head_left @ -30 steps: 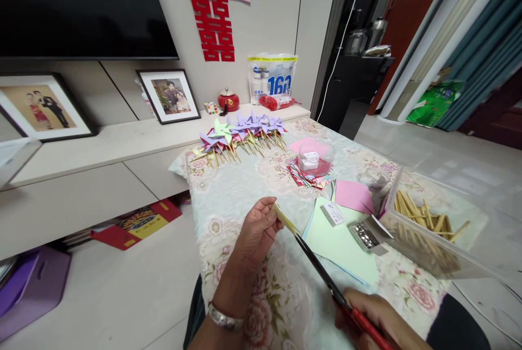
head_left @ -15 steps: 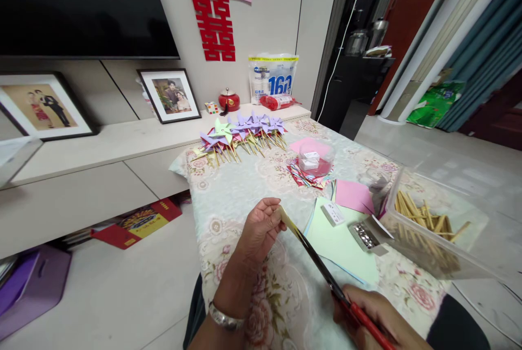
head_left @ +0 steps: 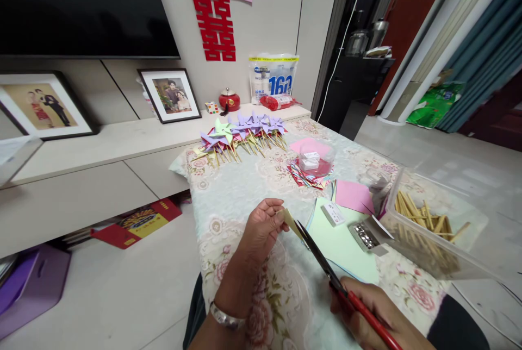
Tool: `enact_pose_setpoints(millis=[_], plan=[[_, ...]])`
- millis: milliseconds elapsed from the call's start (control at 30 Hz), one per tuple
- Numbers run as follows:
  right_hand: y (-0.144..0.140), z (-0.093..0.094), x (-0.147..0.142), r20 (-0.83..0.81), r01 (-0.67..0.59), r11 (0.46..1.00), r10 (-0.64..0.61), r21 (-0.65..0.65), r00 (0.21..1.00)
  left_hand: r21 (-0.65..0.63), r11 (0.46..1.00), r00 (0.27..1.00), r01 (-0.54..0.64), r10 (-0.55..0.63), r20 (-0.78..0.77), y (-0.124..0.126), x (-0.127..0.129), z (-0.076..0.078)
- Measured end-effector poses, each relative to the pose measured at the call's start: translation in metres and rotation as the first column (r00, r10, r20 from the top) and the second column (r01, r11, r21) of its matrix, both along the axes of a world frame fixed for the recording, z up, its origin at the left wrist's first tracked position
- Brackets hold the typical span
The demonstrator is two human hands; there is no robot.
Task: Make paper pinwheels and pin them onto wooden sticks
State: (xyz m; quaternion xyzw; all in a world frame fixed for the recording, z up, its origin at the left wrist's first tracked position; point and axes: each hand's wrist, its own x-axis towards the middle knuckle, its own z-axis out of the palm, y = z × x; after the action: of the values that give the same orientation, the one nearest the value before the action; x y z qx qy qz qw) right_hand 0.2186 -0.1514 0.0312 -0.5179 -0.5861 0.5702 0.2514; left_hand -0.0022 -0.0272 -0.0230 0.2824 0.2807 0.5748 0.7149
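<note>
Work observed at a table (head_left: 228, 187) covered in a floral cloth. The left hand (head_left: 261, 227) pinches a small folded piece of yellow paper (head_left: 290, 218) between thumb and fingertips, held just above the cloth at the near edge. The right hand (head_left: 381, 314) is closed around the red handles of a pair of scissors (head_left: 322, 260), whose dark blades point up and away toward the paper; the blade tips sit at the paper's near edge, and whether they are parted or already biting into it cannot be told at this size. At the far end of the table lies a row of finished pinwheels (head_left: 242, 132), mostly purple with one green, each on a wooden stick. To the right stand a clear tub of wooden sticks (head_left: 424, 225), an open tin of pins (head_left: 365, 235), a round clear container (head_left: 315, 158) over scraps of coloured paper, and uncut sheets, pink (head_left: 353, 195) and pale green (head_left: 342, 244). Judgement: production is well under way, with a batch completed; the piece in hand is at the cutting stage only, with pinning and mounting outstanding, and ample paper and sticks remain.
</note>
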Motion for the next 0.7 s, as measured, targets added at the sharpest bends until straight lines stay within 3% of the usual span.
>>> enact_pose_setpoints(millis=[267, 400, 500, 567, 633, 700], plan=[[0.000, -0.029, 0.003, -0.087, -0.046, 0.998, 0.043, -0.037, 0.995, -0.020, 1.000, 1.000, -0.016, 0.016, 0.016, 0.001, 0.000, 0.000], [0.005, -0.024, -0.005, -0.139, 0.015, 0.997, -0.025, -0.073, 0.990, -0.089, 0.991, 0.988, -0.101, 0.110, 0.109, 0.004, -0.002, 0.000], [0.023, -0.015, -0.017, -0.007, 0.108, 0.992, -0.109, -0.064, 0.994, -0.155, 0.971, 0.950, -0.183, 0.215, 0.225, 0.006, -0.006, 0.002], [0.042, -0.011, -0.026, 0.148, 0.079, 0.994, -0.090, 0.078, 0.985, -0.189, 0.953, 0.913, -0.236, 0.284, 0.294, 0.007, -0.009, 0.003], [0.063, -0.008, -0.036, 0.386, -0.022, 0.972, -0.073, 0.235, 0.920, -0.201, 0.940, 0.882, -0.277, 0.332, 0.335, 0.007, -0.012, 0.004], [0.082, -0.005, -0.049, 0.600, -0.111, 0.963, -0.061, 0.246, 0.798, -0.182, 0.937, 0.867, -0.297, 0.345, 0.361, 0.006, -0.015, 0.005]])
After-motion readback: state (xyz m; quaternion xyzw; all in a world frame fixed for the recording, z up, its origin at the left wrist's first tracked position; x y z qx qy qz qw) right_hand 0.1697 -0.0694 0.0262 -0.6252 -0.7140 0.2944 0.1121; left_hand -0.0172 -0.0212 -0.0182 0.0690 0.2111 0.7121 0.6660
